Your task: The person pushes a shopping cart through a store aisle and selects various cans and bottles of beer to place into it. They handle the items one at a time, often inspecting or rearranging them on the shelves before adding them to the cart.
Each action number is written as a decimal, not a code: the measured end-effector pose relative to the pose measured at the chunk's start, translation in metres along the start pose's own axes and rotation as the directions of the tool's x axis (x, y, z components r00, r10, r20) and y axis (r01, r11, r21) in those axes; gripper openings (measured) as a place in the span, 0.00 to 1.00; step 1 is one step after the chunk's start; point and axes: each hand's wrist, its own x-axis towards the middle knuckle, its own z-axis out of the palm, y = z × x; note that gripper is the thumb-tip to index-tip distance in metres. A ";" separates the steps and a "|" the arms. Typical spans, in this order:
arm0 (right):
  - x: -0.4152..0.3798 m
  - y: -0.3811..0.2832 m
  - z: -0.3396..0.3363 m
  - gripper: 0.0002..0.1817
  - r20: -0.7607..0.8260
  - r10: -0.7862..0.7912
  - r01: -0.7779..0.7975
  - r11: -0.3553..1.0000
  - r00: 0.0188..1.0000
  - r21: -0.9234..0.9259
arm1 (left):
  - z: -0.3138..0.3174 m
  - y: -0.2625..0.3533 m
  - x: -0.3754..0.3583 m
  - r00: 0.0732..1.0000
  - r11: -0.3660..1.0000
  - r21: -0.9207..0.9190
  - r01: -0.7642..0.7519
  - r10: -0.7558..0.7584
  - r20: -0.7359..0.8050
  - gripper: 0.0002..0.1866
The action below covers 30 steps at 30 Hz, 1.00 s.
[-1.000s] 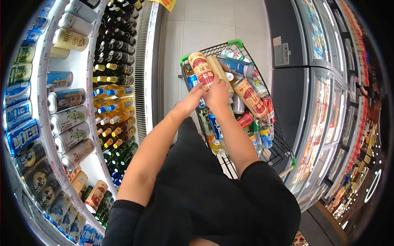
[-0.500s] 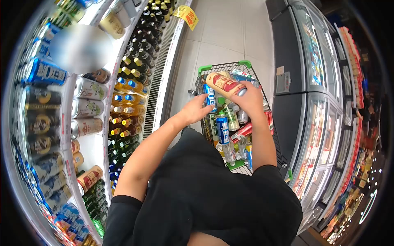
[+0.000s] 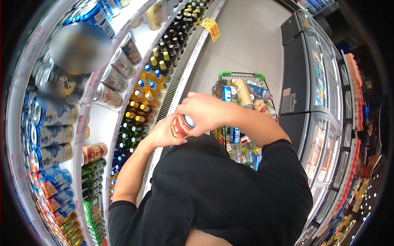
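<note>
A red-and-cream can (image 3: pixel 179 128) is held up between my two hands, in front of the shelf edge and left of the cart. My left hand (image 3: pixel 161 133) is closed round its lower left side. My right hand (image 3: pixel 205 111) reaches across and grips it from above and the right, covering much of it. The can is tilted, with its silver end showing. Right of my hands stands the shopping cart (image 3: pixel 243 74), holding a gold can (image 3: pixel 243 93), a blue can (image 3: pixel 227 94), another red-and-cream can (image 3: pixel 261 107) and several bottles. My right forearm hides part of the cart.
On the left, shelves (image 3: pixel 96 125) carry several cans, among them a red-and-cream can (image 3: pixel 95 153) lying on its side, and rows of bottles (image 3: pixel 154 84). A yellow price tag (image 3: pixel 211 28) sticks out from the shelf edge. Glass-fronted freezers (image 3: pixel 318 88) line the right side.
Both hands have moved left, away from above the cart. The red-and-cream can went with my right hand, and my left hand has closed on it too. The view has shifted.
</note>
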 end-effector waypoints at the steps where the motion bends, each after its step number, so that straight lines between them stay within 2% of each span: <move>1: 0.012 -0.002 0.002 0.37 -0.055 -0.071 0.073 0.996 0.996 0.045 | 0.001 -0.012 -0.017 0.996 1.000 -0.009 0.027 -0.028 -0.082 0.54; 2: 0.029 -0.003 0.008 0.38 -0.107 -0.150 0.160 0.983 0.983 0.087 | 0.002 -0.025 -0.034 0.983 0.998 -0.021 0.059 -0.062 -0.175 0.54; 3: 0.052 -0.008 0.013 0.39 -0.150 -0.245 0.265 0.956 0.958 0.127 | 0.006 -0.036 -0.047 0.965 0.984 -0.165 0.074 -0.112 -0.238 0.52; 4: 0.069 -0.012 0.015 0.44 -0.187 -0.291 0.323 0.930 0.938 0.175 | 0.005 -0.035 -0.064 0.923 0.985 -0.108 0.135 -0.165 -0.347 0.51; 6: 0.102 -0.022 0.029 0.49 -0.305 -0.240 0.338 0.883 0.922 0.326 | 0.011 -0.048 -0.086 0.853 0.983 -0.157 0.099 -0.165 -0.495 0.50; 8: 0.132 -0.029 0.065 0.54 -0.383 0.014 0.227 0.784 0.924 0.578 | 0.019 -0.061 -0.105 0.746 0.938 -0.296 0.178 -0.325 -0.581 0.51; 9: 0.154 -0.024 0.102 0.59 -0.352 0.132 0.229 0.544 0.927 0.807 | 0.023 -0.063 -0.112 0.635 0.925 -0.324 0.200 -0.374 -0.676 0.50; 10: 0.161 -0.032 0.119 0.62 -0.303 0.171 0.159 0.563 0.937 0.811 | 0.027 -0.071 -0.120 0.566 0.929 -0.332 0.161 -0.363 -0.741 0.47; 12: 0.184 -0.037 0.166 0.64 -0.166 0.056 0.089 0.655 0.985 0.750 | 0.028 -0.073 -0.134 0.447 0.800 -0.596 0.071 -0.560 -0.697 0.38; 13: 0.190 -0.053 0.176 0.59 -0.199 0.018 0.111 0.778 0.980 0.618 | 0.016 -0.070 -0.141 0.539 0.781 -0.625 0.001 -0.526 -0.658 0.29; 14: 0.193 -0.065 0.183 0.51 -0.136 -0.042 0.126 0.702 0.990 0.700 | 0.016 -0.079 -0.143 0.450 0.793 -0.603 0.083 -0.570 -0.688 0.26; 16: 0.203 -0.093 0.184 0.45 -0.092 -0.031 0.084 0.750 0.995 0.656 | 0.010 -0.080 -0.155 0.359 0.773 -0.604 0.195 -0.629 -0.689 0.27; 20: 0.237 -0.115 0.198 0.46 -0.003 0.098 -0.075 0.782 0.995 0.618 | -0.003 -0.060 -0.171 0.211 0.763 -0.535 0.363 -0.627 -0.750 0.29; 21: 0.269 -0.093 0.230 0.42 -0.024 0.015 0.003 0.782 1.000 0.623 | -0.003 -0.071 -0.171 0.156 0.772 -0.509 0.380 -0.596 -0.788 0.29; 24: 0.289 -0.106 0.201 0.33 0.060 -0.132 0.047 0.685 0.989 0.727 | -0.019 -0.061 -0.175 0.036 0.772 -0.470 0.427 -0.534 -0.845 0.28; 25: 0.292 -0.113 0.195 0.27 0.032 -0.092 0.036 0.649 0.995 0.760 | -0.031 -0.066 -0.181 0.150 0.783 -0.516 0.348 -0.590 -0.793 0.26; 28: 0.324 -0.110 0.181 0.23 0.182 -0.167 -0.027 0.659 0.969 0.751 | -0.040 -0.118 -0.180 0.207 0.862 -0.493 0.122 -0.508 -0.836 0.23; 29: 0.328 -0.110 0.179 0.22 0.233 -0.155 -0.103 0.577 0.960 0.810 | -0.040 -0.122 -0.177 0.220 0.866 -0.501 0.006 -0.489 -0.844 0.23; 30: 0.337 -0.104 0.180 0.21 0.255 -0.179 -0.121 0.543 0.950 0.831 | -0.038 -0.120 -0.175 0.216 0.873 -0.486 -0.031 -0.469 -0.856 0.25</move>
